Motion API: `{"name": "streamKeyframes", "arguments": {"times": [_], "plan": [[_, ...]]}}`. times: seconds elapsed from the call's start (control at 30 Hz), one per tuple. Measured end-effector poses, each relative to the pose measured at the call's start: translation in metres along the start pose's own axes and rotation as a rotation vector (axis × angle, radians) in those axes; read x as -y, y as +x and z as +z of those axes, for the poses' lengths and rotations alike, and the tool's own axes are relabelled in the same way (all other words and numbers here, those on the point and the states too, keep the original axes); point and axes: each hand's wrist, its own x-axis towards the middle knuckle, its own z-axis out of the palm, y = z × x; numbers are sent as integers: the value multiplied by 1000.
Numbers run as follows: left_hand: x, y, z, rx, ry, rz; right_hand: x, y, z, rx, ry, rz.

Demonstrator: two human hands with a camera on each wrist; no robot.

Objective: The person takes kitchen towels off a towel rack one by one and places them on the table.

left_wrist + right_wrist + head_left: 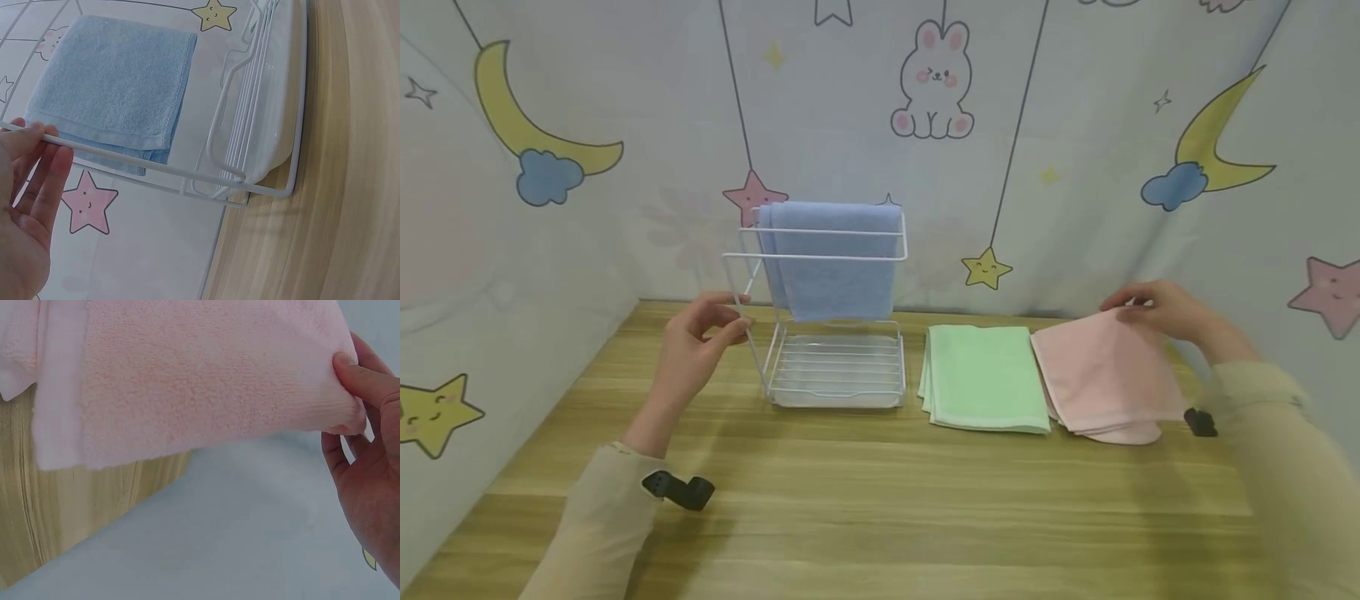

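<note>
A white wire towel rack [816, 257] with several bars stands on the table, and a folded blue towel [838, 275] hangs over its rear bar. My left hand [696, 342] pinches the rack's left upright between thumb and fingers; the left wrist view shows this hand [34, 181] on the white wire. At the right, my right hand [1165, 312] grips the far edge of a folded pink towel [1105, 375], which is partly raised. In the right wrist view, the thumb lies on top of the pink towel [206, 375] and the fingers are beneath it.
A folded green towel [985, 379] lies between the rack and the pink towel. The rack's base holds a white tray [838, 400] under wires. Behind the wooden table [865, 517] hangs a pale curtain [850, 108] printed with stars, moons and a rabbit.
</note>
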Motion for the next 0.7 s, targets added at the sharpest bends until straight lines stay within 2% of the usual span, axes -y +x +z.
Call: {"name": "streamKeyframes", "arguments": {"times": [0.13, 0.47, 0.7], "plan": [[1, 0, 0, 2, -3, -1, -4, 1, 3, 14, 7, 13], [2, -1, -1, 5, 12, 2, -14, 7, 12, 73, 20, 108], [2, 0, -1, 10, 11, 14, -15, 6, 16, 48, 18, 106]]}}
